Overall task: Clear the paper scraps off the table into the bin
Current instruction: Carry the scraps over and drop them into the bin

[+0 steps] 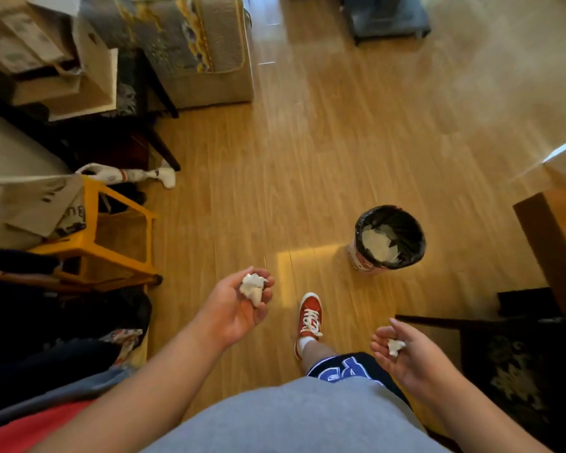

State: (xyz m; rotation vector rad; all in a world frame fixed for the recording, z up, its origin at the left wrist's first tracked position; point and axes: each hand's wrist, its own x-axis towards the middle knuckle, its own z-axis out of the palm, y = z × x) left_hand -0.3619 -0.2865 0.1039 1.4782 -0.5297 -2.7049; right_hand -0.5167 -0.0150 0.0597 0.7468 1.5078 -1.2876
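A small round bin [419,230] with a black liner stands on the wooden floor ahead and to the right, with white paper lying inside it. My left hand [232,308] is palm up, left of the bin and nearer to me, its fingers curled around a crumpled white paper scrap [252,286]. My right hand [409,351] is low on the right, below the bin in the view, holding a smaller crumpled paper scrap [395,346]. Both hands are well short of the bin.
A brown table [556,237] edges in on the right, with a dark patterned chair [517,364] below it. A yellow stool [111,243] draped with a bag, cardboard boxes [46,53] and clothes crowd the left. My red shoe [309,317] steps on the floor between my hands.
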